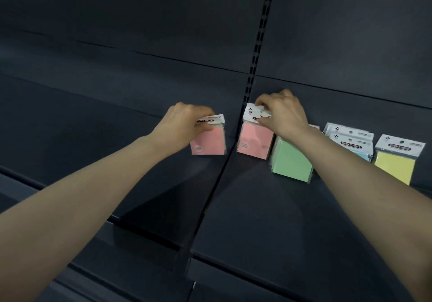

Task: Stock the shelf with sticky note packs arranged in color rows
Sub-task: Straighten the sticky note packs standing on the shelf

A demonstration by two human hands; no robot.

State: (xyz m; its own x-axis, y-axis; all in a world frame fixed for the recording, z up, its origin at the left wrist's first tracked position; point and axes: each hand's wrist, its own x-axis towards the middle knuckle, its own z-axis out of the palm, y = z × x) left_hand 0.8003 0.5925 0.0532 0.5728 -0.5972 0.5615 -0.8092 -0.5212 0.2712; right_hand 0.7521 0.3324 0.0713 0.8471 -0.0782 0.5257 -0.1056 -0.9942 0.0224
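Shelving, dark grey metal, fills the whole view; light is dim. Back panel (140,32) is plain w/ horizontal seams, and a slotted upright (259,39) runs down its middle. Below it the shelf (257,208) is made of two boards meeting at a seam (219,180) that runs toward the front edge. Another dark shelf edge shows lower down.

Left hand (184,121) grips a pink pack (208,142) by its white header card, fingers curled round the top, over the left board just left of the seam. Can't tell if its bottom touches the board. A pale green edge shows along its right side.

Right hand (284,114) pinches the header of a second pink pack (254,141), thumb and fingers closed on the card. This one stands just right of the seam, near the back panel.

Row goes on to the right: green pack (292,161) right beside the pink, partly under the right wrist; then blue packs (350,145), more than one, front to back; then yellow pack (395,163) at the far right. Headers read "STICKY NOTE".
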